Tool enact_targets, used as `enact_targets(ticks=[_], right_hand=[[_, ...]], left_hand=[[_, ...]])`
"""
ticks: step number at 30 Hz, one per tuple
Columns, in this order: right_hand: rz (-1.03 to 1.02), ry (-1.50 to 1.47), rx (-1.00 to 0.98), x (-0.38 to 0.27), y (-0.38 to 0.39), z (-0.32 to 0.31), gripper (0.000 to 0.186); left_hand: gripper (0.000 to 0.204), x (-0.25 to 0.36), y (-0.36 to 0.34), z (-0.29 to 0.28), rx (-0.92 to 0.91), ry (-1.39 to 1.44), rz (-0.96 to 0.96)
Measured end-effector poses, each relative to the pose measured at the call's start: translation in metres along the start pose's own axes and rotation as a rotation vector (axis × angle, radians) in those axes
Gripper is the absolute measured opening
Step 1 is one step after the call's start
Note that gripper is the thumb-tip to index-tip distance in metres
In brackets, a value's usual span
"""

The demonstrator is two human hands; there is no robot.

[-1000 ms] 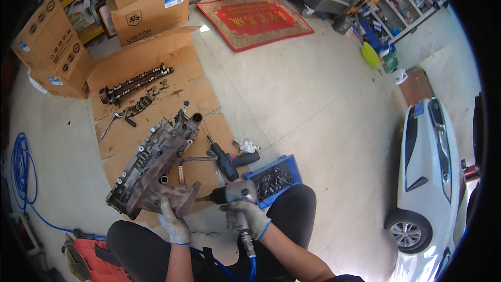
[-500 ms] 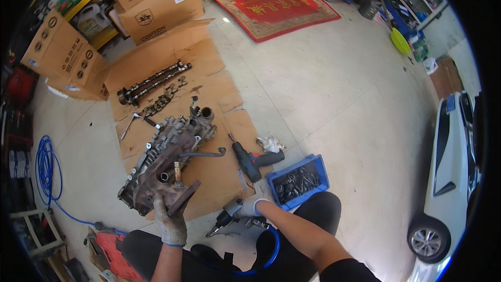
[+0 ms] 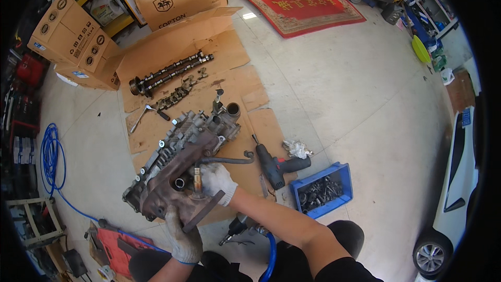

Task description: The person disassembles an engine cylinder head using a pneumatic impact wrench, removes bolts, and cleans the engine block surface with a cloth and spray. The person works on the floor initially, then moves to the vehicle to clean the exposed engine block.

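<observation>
On the cardboard stands a grey metal cylinder head [image 3: 162, 149], with a rusty brown exhaust manifold [image 3: 169, 177] on its near side. My left hand [image 3: 183, 237], in a dirty white work glove, wraps round the manifold's near lower end by the flange. My gloved right hand [image 3: 219, 181] grips the manifold beside a brass-coloured sensor [image 3: 197, 180]; its fingertips are partly hidden behind the metal. Below my right forearm lies a black and silver air tool [image 3: 237, 228] with a blue hose [image 3: 270, 253], out of both hands.
A cordless power tool [image 3: 276, 166], a crumpled white rag [image 3: 297, 149] and a blue bin [image 3: 347, 193] of bolts lie to the right. Camshafts [image 3: 172, 73] and a ratchet [image 3: 148, 115] are farther back. A red case [image 3: 117, 248] sits front left, near a coiled blue hose [image 3: 49, 162].
My right hand has let go of the air tool and moved up and forward to the exhaust manifold. The left hand stays on the manifold. The whole view has shifted somewhat.
</observation>
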State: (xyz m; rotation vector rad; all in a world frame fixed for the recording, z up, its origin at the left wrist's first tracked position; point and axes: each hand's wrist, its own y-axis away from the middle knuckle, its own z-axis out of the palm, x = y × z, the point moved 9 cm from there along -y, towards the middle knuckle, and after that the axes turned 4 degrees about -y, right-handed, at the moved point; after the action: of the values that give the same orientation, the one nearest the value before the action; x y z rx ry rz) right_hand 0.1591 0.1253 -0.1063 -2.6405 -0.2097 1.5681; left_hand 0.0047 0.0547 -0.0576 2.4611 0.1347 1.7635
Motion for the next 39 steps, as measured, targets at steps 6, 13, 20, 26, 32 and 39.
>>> enact_targets(ticks=[6, 13, 20, 26, 32, 39], right_hand=[[-0.313, -0.098, 0.155, -0.001, 0.009, 0.008, 0.021], [-0.195, -0.318, 0.16, 0.021, 0.01, 0.021, 0.027], [-0.04, 0.042, -0.196, 0.033, 0.052, 0.004, 0.056], [0.903, -0.277, -0.857, 0.066, 0.181, -0.023, 0.034], [1.262, -1.403, -0.543, 0.131, 0.276, 0.082, 0.022], [1.011, -0.954, -0.291, 0.089, 0.242, -0.009, 0.026]], left_hand=[[0.058, -0.014, 0.0, 0.003, -0.047, 0.062, -0.057], [0.061, -0.012, 0.0, 0.011, -0.105, 0.267, -0.096], [0.068, -0.016, 0.001, 0.025, -0.175, 0.615, -0.235], [0.066, -0.013, 0.002, 0.03, -0.21, 0.593, -0.249], [0.08, -0.011, -0.009, 0.028, -0.236, 0.308, -0.129], [0.042, -0.033, -0.018, 0.025, -0.117, 0.767, -0.205]])
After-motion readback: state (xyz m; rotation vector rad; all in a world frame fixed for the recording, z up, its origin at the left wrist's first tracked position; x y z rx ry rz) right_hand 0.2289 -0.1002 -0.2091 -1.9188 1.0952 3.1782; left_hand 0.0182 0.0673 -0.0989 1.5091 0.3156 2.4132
